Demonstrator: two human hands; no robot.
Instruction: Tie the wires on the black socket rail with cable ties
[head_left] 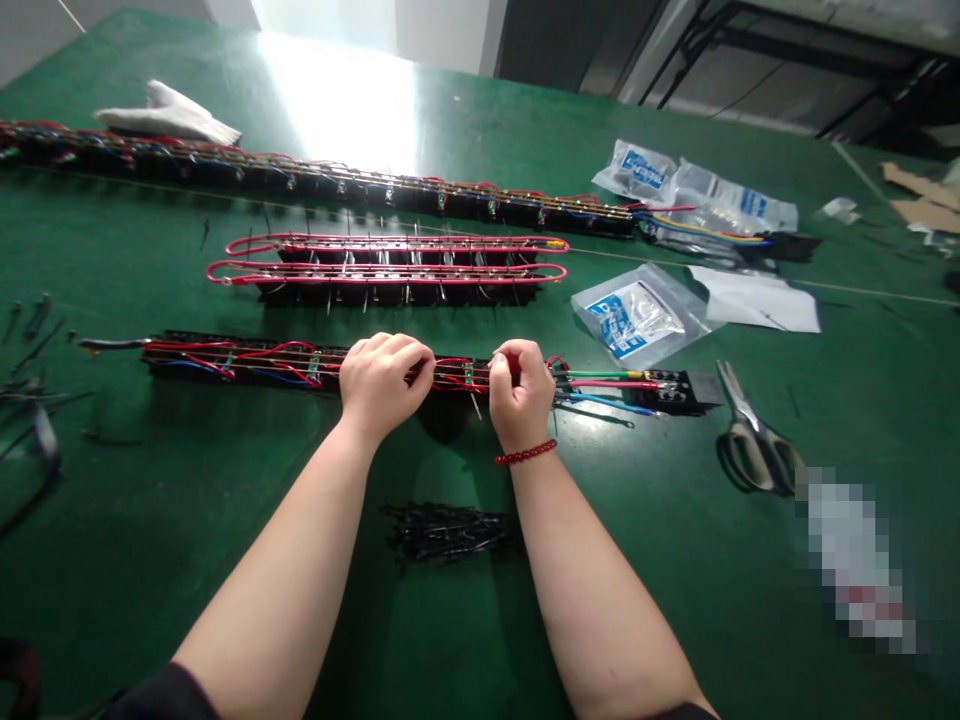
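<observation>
A long black strip assembly (247,362) with red and blue wires and small green boards lies across the table before me. My left hand (384,388) is closed over its middle, thumb and forefinger curled together at the wires. Nearer the strip's right end, my right hand (523,392) is closed in a pinch, with a red bead bracelet on the wrist. What either hand's fingertips hold is hidden. Between the hands a thin pale piece (475,404) sticks out toward me. Green, red and blue leads (607,383) run to a black end block (679,392).
A pile of thin black ties (450,533) lies close to me. Scissors (754,440) rest at right. Behind are strips looped with red wire (390,272), a longer wired strip (337,182), a white glove (169,115), plastic bags (641,315) and white paper (754,300).
</observation>
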